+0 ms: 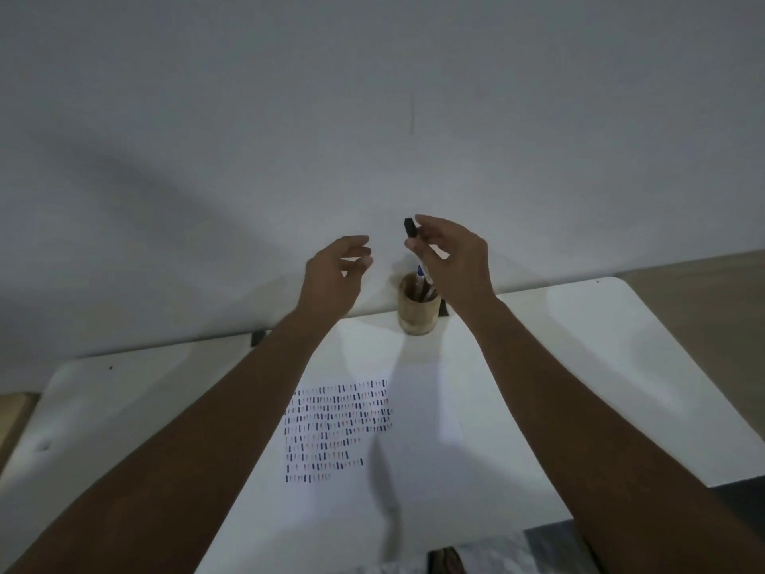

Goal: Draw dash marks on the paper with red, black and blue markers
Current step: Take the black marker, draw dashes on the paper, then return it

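Two bare hands hover above the far edge of the white counter, over the round wooden pen cup standing there against the wall. The right hand pinches a black-capped marker between thumb and fingertips, cap end up, its lower barrel hidden behind the fingers. The left hand is loosely open with curled fingers, holding nothing, near the cap. If the cap is tugged off in mid-air without a firm hold, I judge it could slip and fall onto the sheet or knock the cup. Inside the cup stands a blue-and-white marker with other dark pens I cannot identify. The white paper lies in the middle of the counter, its left part already filled with rows of short red, black and blue dashes.
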